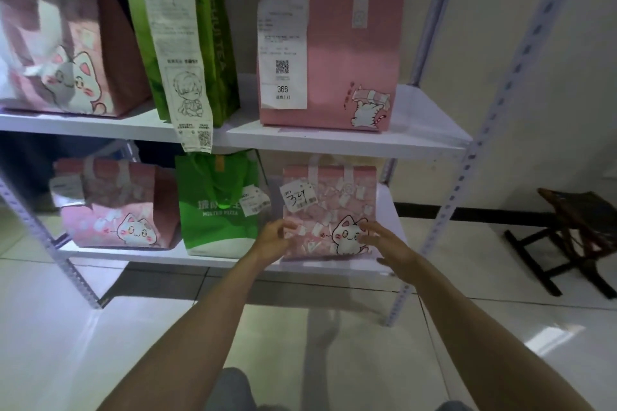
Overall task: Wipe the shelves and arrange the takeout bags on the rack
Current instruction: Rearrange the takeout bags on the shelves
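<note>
Head view looks down on a white metal rack (467,157) with two shelves of takeout bags in sight. On the lower shelf (233,260), at its right end, stands a pink cat bag (329,203) with a white tag marked "34" near its top. Both hands are at this bag's front. The left hand (273,240) lies against its lower left edge, fingers loosely spread and touching the face of the bag. The right hand (384,243) is at the lower right corner, fingers straight and apart, the fingertips at the bag's front near the cat drawing; I cannot tell whether they press on it. Neither hand is curled round anything. The two hands are apart, one on each side of the bag.

Just left of that bag, a green pizza bag (217,210) stands upright with a small tag on it, and further left a second pink cat bag (117,207) sits with its top folded.

On the upper shelf (334,140), a plain pink bag (350,53) carries a long receipt reading "366". Left of it is a tall green tea bag (213,43) whose receipt hangs past the shelf edge, then a blurred pink cat bag (66,50) at far left.

A dark wooden stool (574,233) stands on the tiled floor at right.
</note>
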The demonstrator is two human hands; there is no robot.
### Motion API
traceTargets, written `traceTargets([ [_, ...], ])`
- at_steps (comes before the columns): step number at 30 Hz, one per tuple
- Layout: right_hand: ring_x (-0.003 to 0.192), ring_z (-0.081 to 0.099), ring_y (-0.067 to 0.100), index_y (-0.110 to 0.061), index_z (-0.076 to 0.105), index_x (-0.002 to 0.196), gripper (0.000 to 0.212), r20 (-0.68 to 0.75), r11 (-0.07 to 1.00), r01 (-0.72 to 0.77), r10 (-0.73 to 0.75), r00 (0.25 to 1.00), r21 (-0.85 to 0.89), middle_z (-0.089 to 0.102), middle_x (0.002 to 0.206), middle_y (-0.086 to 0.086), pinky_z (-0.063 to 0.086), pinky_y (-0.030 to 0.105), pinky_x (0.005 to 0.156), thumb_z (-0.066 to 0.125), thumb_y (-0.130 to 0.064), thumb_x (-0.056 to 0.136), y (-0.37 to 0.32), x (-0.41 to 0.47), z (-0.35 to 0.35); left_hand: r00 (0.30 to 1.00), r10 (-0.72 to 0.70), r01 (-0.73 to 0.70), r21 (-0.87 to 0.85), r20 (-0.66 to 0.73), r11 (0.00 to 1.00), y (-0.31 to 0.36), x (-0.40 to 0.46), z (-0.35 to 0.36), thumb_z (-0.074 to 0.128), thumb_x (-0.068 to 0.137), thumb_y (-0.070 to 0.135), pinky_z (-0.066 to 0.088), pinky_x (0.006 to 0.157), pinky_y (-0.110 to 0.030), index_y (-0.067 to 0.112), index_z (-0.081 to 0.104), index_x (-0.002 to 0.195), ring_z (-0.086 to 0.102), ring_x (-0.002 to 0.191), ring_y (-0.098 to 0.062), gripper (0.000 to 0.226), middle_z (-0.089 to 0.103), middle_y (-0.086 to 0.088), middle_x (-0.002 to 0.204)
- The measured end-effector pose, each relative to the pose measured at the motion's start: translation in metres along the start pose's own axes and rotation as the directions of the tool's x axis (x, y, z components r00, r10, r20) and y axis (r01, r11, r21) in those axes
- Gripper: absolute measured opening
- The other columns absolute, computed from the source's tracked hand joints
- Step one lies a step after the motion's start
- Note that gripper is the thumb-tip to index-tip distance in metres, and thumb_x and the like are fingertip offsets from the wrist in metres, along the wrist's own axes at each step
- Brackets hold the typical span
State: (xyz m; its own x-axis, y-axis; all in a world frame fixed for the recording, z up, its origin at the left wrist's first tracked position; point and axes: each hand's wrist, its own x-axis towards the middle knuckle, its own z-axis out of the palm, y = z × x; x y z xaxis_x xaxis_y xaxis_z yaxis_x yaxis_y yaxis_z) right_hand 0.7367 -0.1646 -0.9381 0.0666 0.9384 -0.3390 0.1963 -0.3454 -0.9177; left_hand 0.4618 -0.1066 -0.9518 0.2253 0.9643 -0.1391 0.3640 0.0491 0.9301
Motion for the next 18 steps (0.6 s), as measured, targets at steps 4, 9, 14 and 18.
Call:
traceTargets([
  [4, 0.132, 0.043, 0.022, -0.032, 0.052, 0.142, 0.051, -0.042, 1.000, -0.004, 0.004, 0.999, -0.003, 0.041, 0.154, -0.003, 0.035, 0.047, 0.108, 0.069, -0.035, 0.093, 0.003, 0.003, -0.001, 1.000, 0.007, -0.007, 0.009, 0.015, 1.000, 0.007, -0.006, -0.004, 0.069, 0.090, -0.008, 0.055, 0.071, -0.026, 0.012, 0.063, 0.113, 0.066, 0.105, -0.037, 0.031, 0.066, -0.013, 0.119],
  [9, 0.150, 0.030, 0.027, -0.023, 0.061, 0.136, 0.044, -0.146, 0.996, 0.058, -0.066, 0.987, -0.061, 0.026, 0.163, 0.000, 0.032, 0.051, 0.118, 0.071, -0.028, 0.094, 0.012, 0.019, -0.006, 0.999, -0.041, 0.038, -0.085, -0.033, 0.996, 0.005, 0.009, 0.006, 0.068, 0.095, 0.002, 0.057, 0.059, -0.024, 0.008, 0.064, 0.129, 0.066, 0.079, -0.023, 0.035, 0.065, -0.016, 0.126],
  [14, 0.108, 0.055, 0.009, -0.021, 0.058, 0.133, 0.039, -0.108, 0.995, 0.098, -0.099, 0.989, -0.009, 0.050, 0.143, 0.002, 0.043, 0.020, 0.074, 0.068, -0.018, 0.095, 0.015, 0.028, -0.005, 0.992, -0.094, 0.078, -0.190, -0.081, 0.979, -0.012, 0.019, 0.015, 0.066, 0.096, 0.002, 0.058, 0.065, -0.021, 0.007, 0.065, 0.132, 0.066, 0.098, -0.023, 0.037, 0.067, -0.012, 0.127],
  [18, 0.091, 0.066, 0.001, -0.023, 0.071, 0.108, 0.016, -0.205, 0.989, 0.146, -0.141, 0.968, 0.007, 0.065, 0.122, 0.003, 0.053, 0.018, 0.065, 0.065, -0.014, 0.097, 0.020, 0.037, -0.002, 0.989, -0.110, 0.081, -0.265, -0.099, 0.961, -0.021, 0.020, 0.014, 0.066, 0.096, 0.002, 0.061, 0.064, -0.023, 0.010, 0.065, 0.130, 0.069, 0.098, -0.021, 0.034, 0.066, -0.008, 0.125],
])
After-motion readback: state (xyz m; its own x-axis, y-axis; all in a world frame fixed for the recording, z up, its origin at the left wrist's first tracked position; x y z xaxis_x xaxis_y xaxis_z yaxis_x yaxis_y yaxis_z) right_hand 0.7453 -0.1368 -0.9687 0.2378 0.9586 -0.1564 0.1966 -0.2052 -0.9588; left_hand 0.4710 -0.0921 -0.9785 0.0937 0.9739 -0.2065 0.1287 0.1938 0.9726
